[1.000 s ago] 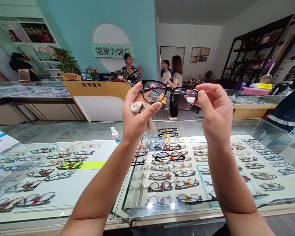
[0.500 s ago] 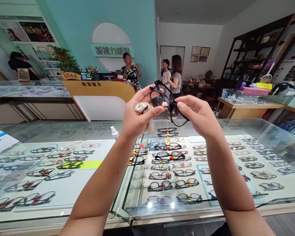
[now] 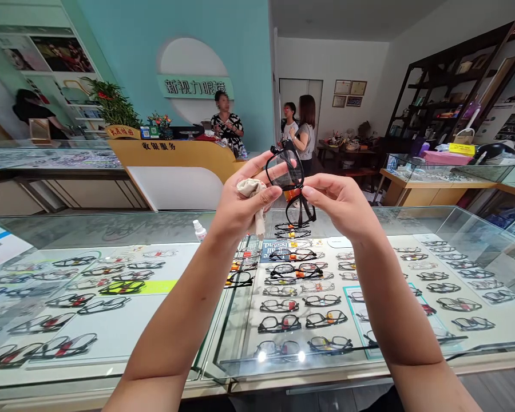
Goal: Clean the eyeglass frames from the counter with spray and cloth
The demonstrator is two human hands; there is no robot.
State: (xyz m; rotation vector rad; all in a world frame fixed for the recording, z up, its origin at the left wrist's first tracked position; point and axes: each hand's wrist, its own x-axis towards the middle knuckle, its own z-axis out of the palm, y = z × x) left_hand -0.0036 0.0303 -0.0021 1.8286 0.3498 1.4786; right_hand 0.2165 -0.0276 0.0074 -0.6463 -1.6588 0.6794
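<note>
Both forearms rise bare from the lower edge of the view and converge toward centre, wrists raised at about the same height. The left hand [image 3: 236, 209] is palm-inward, thumb pressed across toward the curled fingers in a closed pinch, index finger extended upward. The right hand [image 3: 343, 206] is back-up, its fingers reaching leftward and closed in a fingertip grip, close beside the left.

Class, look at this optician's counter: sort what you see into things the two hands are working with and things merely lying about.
In hand:
- black plastic-framed glasses, held by left hand and right hand
- crumpled beige cloth, in the left hand

Lying about:
- small white spray bottle on the glass display counter
- rows of spectacle frames under the glass
</note>
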